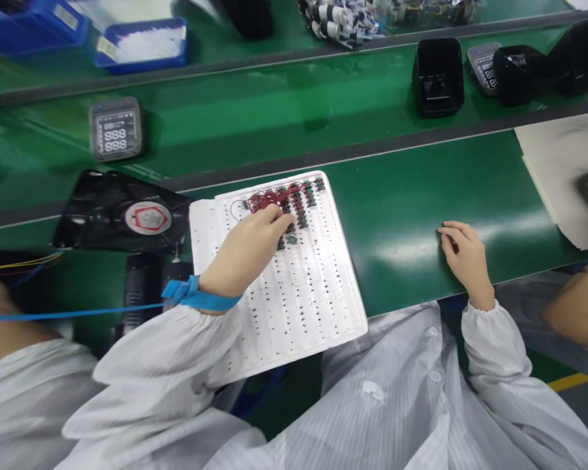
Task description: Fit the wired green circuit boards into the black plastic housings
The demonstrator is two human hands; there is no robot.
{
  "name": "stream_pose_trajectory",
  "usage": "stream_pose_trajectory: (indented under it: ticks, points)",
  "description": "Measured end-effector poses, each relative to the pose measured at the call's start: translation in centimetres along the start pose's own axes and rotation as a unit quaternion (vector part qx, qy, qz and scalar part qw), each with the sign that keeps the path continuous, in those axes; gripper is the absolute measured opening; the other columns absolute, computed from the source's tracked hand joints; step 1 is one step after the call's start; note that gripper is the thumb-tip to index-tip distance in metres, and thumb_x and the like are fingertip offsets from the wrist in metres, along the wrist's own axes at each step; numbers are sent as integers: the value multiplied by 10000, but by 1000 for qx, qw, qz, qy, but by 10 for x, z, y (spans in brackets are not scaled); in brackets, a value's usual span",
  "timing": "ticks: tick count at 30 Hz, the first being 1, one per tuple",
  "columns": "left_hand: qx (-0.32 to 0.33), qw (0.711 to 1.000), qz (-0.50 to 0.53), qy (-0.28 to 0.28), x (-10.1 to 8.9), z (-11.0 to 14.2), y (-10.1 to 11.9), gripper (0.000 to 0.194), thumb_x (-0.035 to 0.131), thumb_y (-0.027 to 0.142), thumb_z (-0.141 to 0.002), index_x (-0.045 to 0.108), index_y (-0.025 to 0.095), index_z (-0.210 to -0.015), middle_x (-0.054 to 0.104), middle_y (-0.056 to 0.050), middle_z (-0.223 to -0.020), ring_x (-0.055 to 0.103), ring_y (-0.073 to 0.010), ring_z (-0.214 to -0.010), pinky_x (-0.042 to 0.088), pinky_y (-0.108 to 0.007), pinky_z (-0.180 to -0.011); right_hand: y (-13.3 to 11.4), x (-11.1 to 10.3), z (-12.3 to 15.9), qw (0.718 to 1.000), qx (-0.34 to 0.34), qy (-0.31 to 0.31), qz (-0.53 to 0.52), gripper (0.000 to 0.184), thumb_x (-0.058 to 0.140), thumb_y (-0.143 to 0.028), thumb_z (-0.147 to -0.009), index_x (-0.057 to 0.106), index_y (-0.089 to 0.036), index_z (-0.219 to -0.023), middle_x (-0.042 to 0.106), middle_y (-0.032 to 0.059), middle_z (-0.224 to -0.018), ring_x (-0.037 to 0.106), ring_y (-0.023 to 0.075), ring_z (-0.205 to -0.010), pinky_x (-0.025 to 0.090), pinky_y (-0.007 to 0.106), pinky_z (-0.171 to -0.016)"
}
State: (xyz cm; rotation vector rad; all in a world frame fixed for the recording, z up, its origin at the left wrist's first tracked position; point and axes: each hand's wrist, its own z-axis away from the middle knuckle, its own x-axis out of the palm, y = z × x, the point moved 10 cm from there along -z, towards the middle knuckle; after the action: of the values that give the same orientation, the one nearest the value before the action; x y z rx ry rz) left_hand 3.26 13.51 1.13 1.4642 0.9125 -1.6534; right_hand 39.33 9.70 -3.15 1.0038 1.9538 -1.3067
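Note:
My left hand [255, 238], with a blue strap [213, 300] round its wrist, reaches over a white foam tray [313, 307] full of small holes. Its fingers are closed among the small green circuit boards [300, 214] with red wires [264, 198], set in rows at the tray's far end. What lies between the fingertips is hidden. One small round board [292, 239] is just below the thumb. To the right of the tray, my right hand [465, 256] rests on the green bench, fingers loosely bent and apart, with nothing visible in them.
Left of the tray lies a shiny black bag [95, 215] with a round red-and-white label. A display unit [116, 130] and a black housing [438, 78] stand on the ledge behind. Blue bins [169, 55] sit higher up. People's arms [575, 307] show at both sides.

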Motion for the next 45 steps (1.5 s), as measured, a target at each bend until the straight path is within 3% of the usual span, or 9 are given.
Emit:
stream_pose_trajectory:
  ticks: [7, 12, 23, 28, 33, 37, 40, 42, 45]
  points:
    - [32, 999, -13, 23, -22, -28, 23, 334, 384, 242, -1028, 695, 279, -1143, 707, -120, -1047, 626, -340, -1055, 483, -504, -861, 1, 0, -1, 1000, 2, -5, 3, 224, 523, -245, -966, 730, -217, -1047, 696, 132, -1176, 663, 283, -1063, 575, 471, -857]
    - [29, 999, 13, 43, -11, -58, 6, 396, 333, 88, -977, 673, 281, -1036, 684, -96, -1057, 576, -306, -1108, 433, -547, -975, -1, -1, 0, 1000, 1, 2, -2, 230, 521, -237, -966, 731, -211, -1057, 699, 136, -1175, 665, 281, -1063, 579, 472, -864]
    - [120, 993, -4, 16, -19, -79, 4, 350, 341, 95, -952, 603, 246, -777, 679, -54, -942, 586, -240, -1091, 369, -495, -1092, -4, -2, -1, 1000, -4, 1, 3, 219, 521, -238, -979, 734, -214, -1025, 711, 121, -1160, 684, 265, -1028, 597, 439, -821]
    - [113, 993, -10, -24, -13, -83, -7, 334, 386, 116, -924, 585, 229, -681, 711, -55, -857, 640, -236, -941, 343, -526, -1130, -6, -2, -1, 1000, -4, -6, -1, 212, 533, -242, -976, 736, -208, -1027, 709, 127, -1167, 676, 273, -1050, 588, 454, -854]
    - [52, 995, 65, 55, -45, -79, -6, 328, 403, 204, -960, 641, 249, -740, 716, -32, -869, 648, -221, -960, 369, -499, -1133, -1, 1, -1, 1000, 10, -14, -15, 223, 523, -250, -975, 735, -214, -1031, 705, 128, -1182, 666, 278, -1067, 578, 459, -865]
    - [-28, 989, 95, 112, -77, -60, -5, 328, 373, 319, -1031, 648, 224, -879, 717, -17, -835, 632, -196, -835, 497, -425, -951, -2, -2, -3, 1000, 5, -8, -16, 232, 518, -266, -979, 742, -213, -1006, 724, 121, -1151, 671, 273, -1049, 560, 465, -892]
    - [-31, 973, 154, 167, -98, -32, 18, 349, 359, 342, -1054, 636, 223, -878, 713, 3, -765, 626, -161, -720, 499, -316, -758, -17, -5, -1, 997, 18, -20, -71, 252, 520, -324, -1005, 753, -227, -1003, 746, 100, -1118, 684, 265, -1055, 534, 490, -974]
    - [19, 966, 176, 186, -102, -15, 51, 376, 333, 342, -1068, 650, 216, -909, 722, -1, -770, 628, -143, -671, 458, -280, -643, -37, 1, 3, 984, 34, -57, -166, 286, 522, -406, -1021, 757, -242, -1020, 752, 83, -1119, 691, 246, -1075, 533, 464, -999]
    - [152, 957, 210, 134, -86, -8, 117, 349, 338, 287, -1068, 659, 210, -954, 706, 17, -745, 611, -114, -611, 373, -247, -537, -84, 29, 16, 919, 34, -161, -358, 410, 534, -584, -992, 748, -246, -1080, 759, 77, -1081, 715, 207, -977, 577, 377, -901]
